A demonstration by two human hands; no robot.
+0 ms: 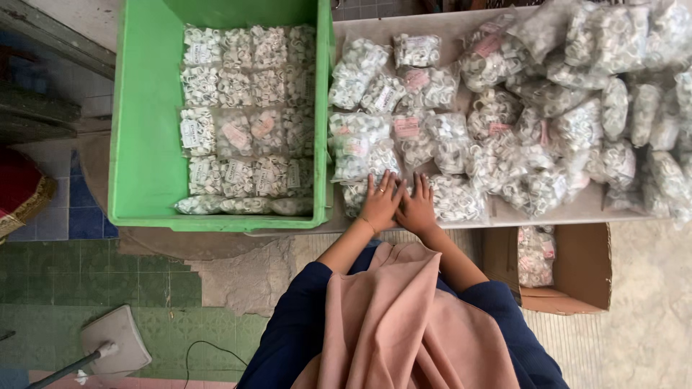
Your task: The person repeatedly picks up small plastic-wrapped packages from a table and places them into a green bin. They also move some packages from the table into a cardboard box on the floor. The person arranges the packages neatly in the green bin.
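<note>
Left hand (pixel 380 204) and right hand (pixel 416 207), seemingly open, lie flat on bagged rings (pixel 360 193)

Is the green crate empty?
No, the green crate holds neat rows of clear bags of small white rings.

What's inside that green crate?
The green crate holds clear bags of small white rings, laid flat in neat rows along its right side. Its left part shows bare bottom. Whatever lies beneath the bags is covered.
</note>
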